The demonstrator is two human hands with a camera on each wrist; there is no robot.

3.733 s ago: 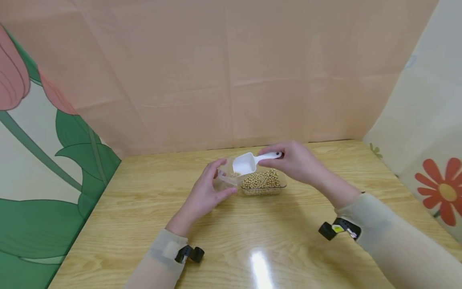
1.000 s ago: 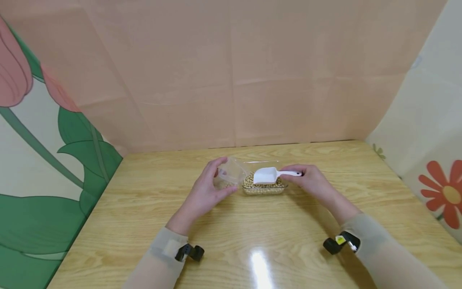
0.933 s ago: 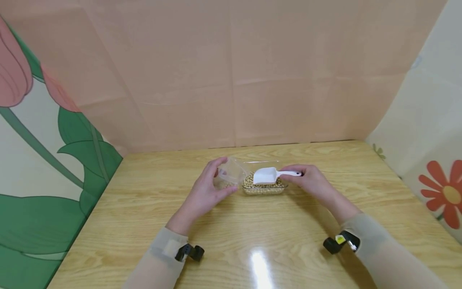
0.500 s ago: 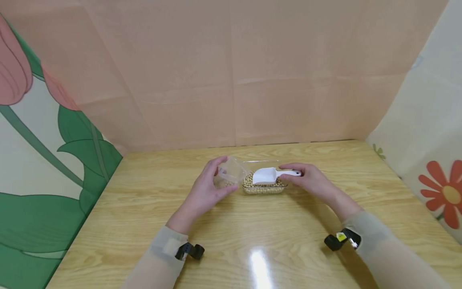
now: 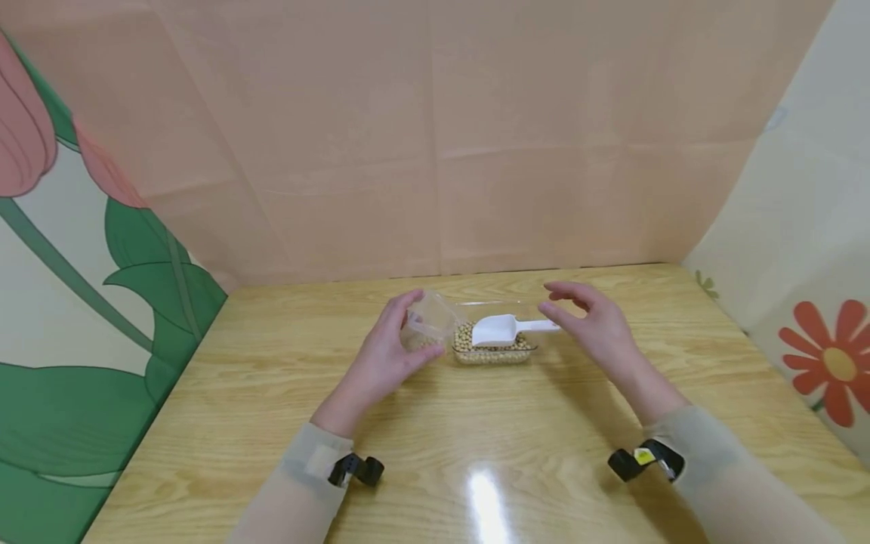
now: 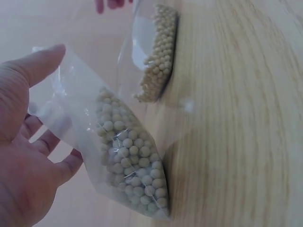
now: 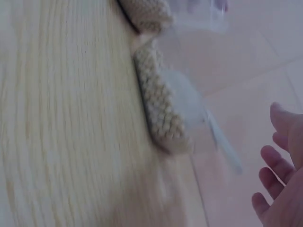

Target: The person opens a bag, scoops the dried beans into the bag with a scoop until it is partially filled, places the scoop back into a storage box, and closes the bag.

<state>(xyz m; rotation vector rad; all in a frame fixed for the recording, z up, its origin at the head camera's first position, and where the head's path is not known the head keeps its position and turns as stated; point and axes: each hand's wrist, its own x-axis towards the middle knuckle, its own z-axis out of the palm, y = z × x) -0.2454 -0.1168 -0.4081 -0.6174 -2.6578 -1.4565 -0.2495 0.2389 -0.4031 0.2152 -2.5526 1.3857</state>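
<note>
With thumb and fingers set around its upper part, my left hand (image 5: 381,351) holds a clear plastic bag (image 5: 433,316) upright on the table. Pale round beans (image 6: 137,161), like soybeans, fill its lower part in the left wrist view. Just right of the bag stands a clear rectangular box (image 5: 535,348) with more of the same beans (image 5: 464,338). A white scoop (image 5: 495,331) rests on those beans, its handle sticking out over the box's right side. My right hand (image 5: 598,325) hovers beyond the handle end, fingers spread and apart from the scoop.
Both containers stand on a wood-grain table (image 5: 421,453) toward its far side. A pinkish sheet (image 5: 435,151) hangs behind the table. Flower-printed walls (image 5: 839,363) close in at left and right. Black wrist cameras (image 5: 356,470) sit on both sleeves.
Earlier the right hand tipped the scoop at the bag's mouth, then laid it on the beans in the box. Now it has let go of the handle and moved up and right.
</note>
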